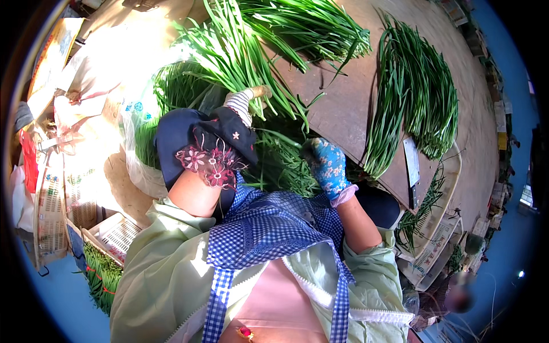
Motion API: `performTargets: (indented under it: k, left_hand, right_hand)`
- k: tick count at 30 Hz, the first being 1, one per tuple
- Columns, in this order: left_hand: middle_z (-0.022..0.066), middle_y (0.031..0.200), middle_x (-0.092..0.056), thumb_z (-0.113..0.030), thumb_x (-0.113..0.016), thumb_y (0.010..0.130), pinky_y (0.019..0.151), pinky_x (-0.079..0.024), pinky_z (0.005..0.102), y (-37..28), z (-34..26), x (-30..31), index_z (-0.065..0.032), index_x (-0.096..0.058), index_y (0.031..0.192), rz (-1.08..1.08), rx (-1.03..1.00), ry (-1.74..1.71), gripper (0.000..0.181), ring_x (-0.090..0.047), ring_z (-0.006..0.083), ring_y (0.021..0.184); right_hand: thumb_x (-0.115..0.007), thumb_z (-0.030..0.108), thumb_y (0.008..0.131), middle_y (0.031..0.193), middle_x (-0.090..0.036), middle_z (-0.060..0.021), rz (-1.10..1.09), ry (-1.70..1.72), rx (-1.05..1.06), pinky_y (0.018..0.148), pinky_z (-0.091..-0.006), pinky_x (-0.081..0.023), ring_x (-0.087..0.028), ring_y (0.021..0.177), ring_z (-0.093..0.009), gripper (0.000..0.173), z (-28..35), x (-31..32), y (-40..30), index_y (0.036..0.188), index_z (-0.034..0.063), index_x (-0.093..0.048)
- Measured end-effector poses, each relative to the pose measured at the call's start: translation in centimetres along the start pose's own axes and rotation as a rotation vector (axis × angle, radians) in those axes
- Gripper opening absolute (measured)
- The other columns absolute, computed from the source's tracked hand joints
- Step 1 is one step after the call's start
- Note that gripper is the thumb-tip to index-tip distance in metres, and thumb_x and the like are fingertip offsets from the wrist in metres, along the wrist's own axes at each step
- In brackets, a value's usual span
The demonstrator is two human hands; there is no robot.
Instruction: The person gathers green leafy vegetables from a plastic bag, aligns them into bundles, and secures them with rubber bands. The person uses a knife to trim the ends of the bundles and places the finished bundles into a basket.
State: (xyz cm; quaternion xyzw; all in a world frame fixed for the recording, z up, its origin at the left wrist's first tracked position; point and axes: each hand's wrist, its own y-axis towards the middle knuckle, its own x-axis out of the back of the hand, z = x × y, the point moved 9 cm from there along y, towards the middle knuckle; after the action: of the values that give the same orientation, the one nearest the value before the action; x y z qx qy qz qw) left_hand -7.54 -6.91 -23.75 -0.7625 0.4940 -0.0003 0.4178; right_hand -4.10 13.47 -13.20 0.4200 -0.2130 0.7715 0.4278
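Note:
My left hand (248,100), in a striped glove under a dark flowered sleeve cover, is closed around the lower part of a bunch of green garlic chives (233,55). My right hand (327,165), in a blue floral glove with curled fingers, is at the near edge of a brown board (339,103); whether it holds a stalk cannot be told. Loose green leaves (285,165) lie between my knees. On the board's right lie large bunches of chives (424,90), with a cleaver (411,165) beside their cut ends. Another pile of chives (313,30) lies at the top.
A clear plastic bag (143,158) with chives stands left of my knee. White plastic crates (435,227) are at the right, under scattered leaves. At the lower left, a crate (116,233) stands near banded green bundles (101,274). Strong sunlight washes out the left floor.

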Motion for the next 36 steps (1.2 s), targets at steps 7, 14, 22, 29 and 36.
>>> performTargets:
  k: [7, 14, 22, 29, 36]
  left_hand:
    - [0.0092, 0.085, -0.067, -0.017, -0.070, 0.073, 0.071, -0.046, 0.0289, 0.2, -0.1, 0.0, 0.0009, -0.066, 0.092, -0.024, -0.031, 0.055, 0.026, -0.061, 0.0192, 0.078]
    - [0.0080, 0.080, -0.067, -0.017, -0.071, 0.070, 0.061, -0.046, 0.0292, -0.1, -0.3, 0.3, -0.0009, -0.067, 0.088, -0.081, -0.007, 0.147, 0.024, -0.060, 0.0188, 0.070]
    - [0.0093, 0.080, -0.067, -0.015, -0.072, 0.070, 0.068, -0.047, 0.0286, 0.1, -0.4, 0.2, 0.0007, -0.067, 0.089, -0.056, -0.022, 0.106, 0.025, -0.061, 0.0184, 0.069]
    - [0.0085, 0.085, -0.068, -0.009, -0.068, 0.073, 0.069, -0.047, 0.0263, 0.1, -0.1, -1.8, -0.0003, -0.066, 0.092, 0.046, 0.006, 0.111, 0.021, -0.062, 0.0168, 0.079]
    - [0.0089, 0.086, -0.068, -0.010, -0.067, 0.075, 0.069, -0.047, 0.0255, 0.7, 0.8, -2.7, 0.0007, -0.066, 0.093, 0.162, 0.007, 0.045, 0.021, -0.062, 0.0168, 0.079]
  right_hand:
    - [-0.069, 0.014, 0.076, 0.077, -0.062, -0.0161, -0.077, 0.318, -0.255, 0.062, -0.0378, -0.048, -0.061, 0.073, -0.033, 0.016, -2.7, 2.9, 1.5, 0.084, 0.0044, -0.060]
    - [-0.075, 0.023, 0.068, 0.102, -0.062, -0.0157, -0.144, -0.052, -0.269, 0.077, -0.0400, -0.048, -0.060, 0.093, -0.033, 0.042, -4.1, 4.6, 2.8, 0.104, 0.0078, -0.060]
    - [-0.076, 0.020, 0.062, 0.102, -0.062, -0.0122, -0.202, -0.213, 0.007, 0.079, -0.0422, -0.047, -0.059, 0.092, -0.032, 0.039, -1.9, 1.3, 6.6, 0.096, 0.0083, -0.063]
    - [-0.067, 0.016, 0.080, 0.081, -0.066, -0.0090, -0.437, 0.450, -0.485, 0.062, -0.0312, -0.046, -0.063, 0.069, -0.024, 0.013, -7.9, 2.2, 2.8, 0.086, 0.0047, -0.064]
    - [-0.054, 0.015, 0.090, 0.087, -0.067, -0.0080, -0.513, 1.112, -0.568, 0.063, -0.0232, -0.044, -0.061, 0.072, -0.013, 0.017, -9.7, 4.6, 0.9, 0.095, 0.0016, -0.063]
